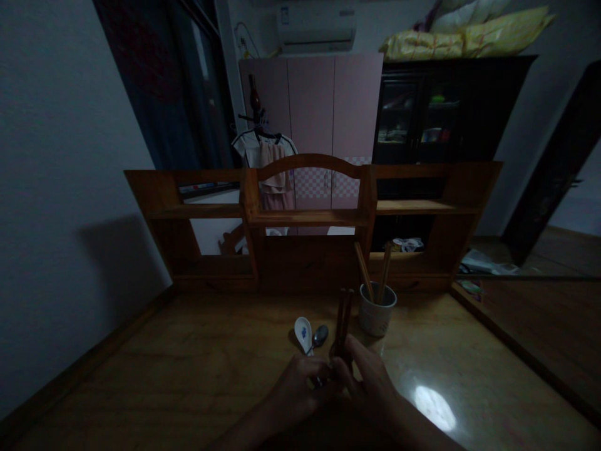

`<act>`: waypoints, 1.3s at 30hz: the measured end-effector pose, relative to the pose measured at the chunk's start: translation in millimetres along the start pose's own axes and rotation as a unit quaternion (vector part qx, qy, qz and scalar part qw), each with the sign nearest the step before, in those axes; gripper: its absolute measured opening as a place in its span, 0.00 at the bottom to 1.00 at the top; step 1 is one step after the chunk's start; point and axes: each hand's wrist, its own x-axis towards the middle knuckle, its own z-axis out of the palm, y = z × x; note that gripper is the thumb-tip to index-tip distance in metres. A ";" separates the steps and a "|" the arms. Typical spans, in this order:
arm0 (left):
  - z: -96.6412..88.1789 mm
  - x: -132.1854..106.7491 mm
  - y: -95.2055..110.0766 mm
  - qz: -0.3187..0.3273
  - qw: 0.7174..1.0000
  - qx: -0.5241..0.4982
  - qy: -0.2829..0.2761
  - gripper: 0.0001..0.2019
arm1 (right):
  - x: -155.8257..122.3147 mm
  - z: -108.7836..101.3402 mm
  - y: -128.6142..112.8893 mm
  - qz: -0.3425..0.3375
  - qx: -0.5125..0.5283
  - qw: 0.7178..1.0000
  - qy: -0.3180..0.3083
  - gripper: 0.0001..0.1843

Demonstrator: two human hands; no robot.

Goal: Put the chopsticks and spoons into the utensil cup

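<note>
A pair of dark brown chopsticks (345, 316) stands nearly upright in my right hand (369, 374), whose fingers are closed around their lower part. My left hand (298, 383) is closed too, with its fingertips meeting the right hand's fingers; what it grips there is too dark to make out. Just beyond the left hand lie a white ceramic spoon (303, 332) with a blue pattern and a metal spoon (320, 336), their lower ends close together. To the right of the held chopsticks, a light-coloured cup (377, 319) holds several lighter wooden chopsticks (384, 272).
A wooden shelf unit (307, 218) runs along the back of the wooden tabletop (211, 351). The wall (56, 250) borders the table on the left. A bright light reflection lies at the front right. Beyond are pink cabinets (310, 106) and a dark cupboard (455, 100).
</note>
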 end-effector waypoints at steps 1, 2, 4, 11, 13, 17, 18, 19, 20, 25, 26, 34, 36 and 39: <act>0.1 0.0 -0.1 -0.003 1.000 0.000 0.001 0.14 | -0.7 -0.5 -1.0 -0.001 0.000 1.000 0.002 0.03; 0.2 0.0 -0.2 -0.006 1.000 0.000 0.003 0.15 | -1.5 -0.8 -1.7 -0.006 -0.002 1.000 0.008 0.03; 0.1 -0.3 -0.1 -0.012 1.000 -0.003 0.007 0.16 | -3.5 -0.8 -1.9 -0.018 -0.012 0.999 0.029 0.07; 1.8 -1.5 -3.3 -0.022 0.999 -0.027 0.004 0.13 | -7.4 5.8 6.8 -0.045 -0.030 0.996 0.070 0.13; 2.6 -1.5 -5.7 -0.026 0.999 -0.039 0.011 0.12 | -6.3 5.9 6.2 -0.043 -0.021 0.997 0.058 0.13; 1.4 0.0 -5.4 -0.031 0.995 -0.090 -0.004 0.10 | -2.4 0.8 -0.7 -0.035 -0.006 0.999 0.026 0.12; 0.8 0.6 -4.6 -0.035 0.994 -0.106 -0.016 0.10 | -1.7 -0.6 -2.5 -0.036 -0.006 0.999 0.028 0.12; 0.2 1.2 -3.8 -0.040 0.992 -0.120 -0.027 0.10 | -1.1 -1.9 -3.9 -0.040 -0.007 0.999 0.032 0.11; -0.4 1.8 -3.3 -0.045 0.990 -0.132 -0.035 0.10 | -0.6 -2.8 -5.0 -0.046 -0.008 0.998 0.037 0.11; -0.9 2.7 -4.4 -0.062 0.986 -0.147 -0.038 0.13 | 0.2 -2.9 -5.2 -0.089 -0.012 0.994 0.065 0.12; -0.8 2.6 -4.8 -0.063 0.986 -0.147 -0.041 0.13 | 0.2 -2.4 -4.6 -0.091 -0.011 0.994 0.067 0.13; 0.5 1.6 -6.1 -0.051 0.984 -0.167 -0.036 0.09 | 2.5 -1.6 -1.4 -0.095 -0.020 0.993 0.067 0.15; 0.4 1.4 -7.2 -0.052 0.983 -0.174 -0.035 0.09 | 3.3 -2.4 -1.6 -0.101 -0.018 0.993 0.063 0.14; 0.3 1.8 -9.1 -0.049 0.982 -0.178 -0.037 0.10 | 3.7 -2.5 -1.4 -0.112 -0.016 0.991 0.066 0.13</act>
